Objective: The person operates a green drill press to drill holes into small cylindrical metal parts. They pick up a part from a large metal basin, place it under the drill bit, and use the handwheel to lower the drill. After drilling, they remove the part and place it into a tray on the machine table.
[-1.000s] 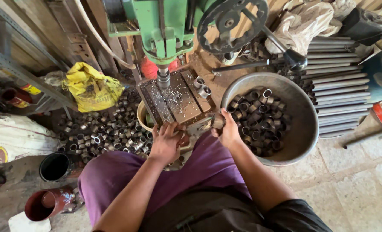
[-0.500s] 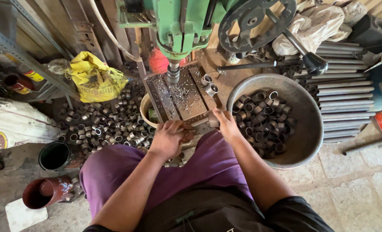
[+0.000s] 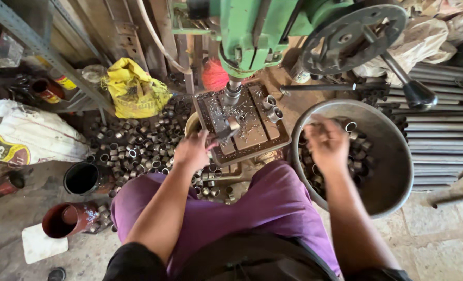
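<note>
Left hand [image 3: 192,151] pinches a metal ring [image 3: 233,123] on the drill table [image 3: 257,132]; right hand [image 3: 326,143], blurred, grip unclear, hovers over the basin [image 3: 398,156].

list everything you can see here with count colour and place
drill press: one, green, top centre
drill table: one, rusty brown, under the spindle
metal basin: one, grey, right, holding sleeves
short metal sleeves: many, dark grey, heaped on floor left
steel rods: several, grey, stacked far right
yellow bag: one, upper left
white sack: one, far left
pipe sections: two, one black, one reddish, lower left
left hand: at table's front edge
right hand: blurred, over basin
</note>
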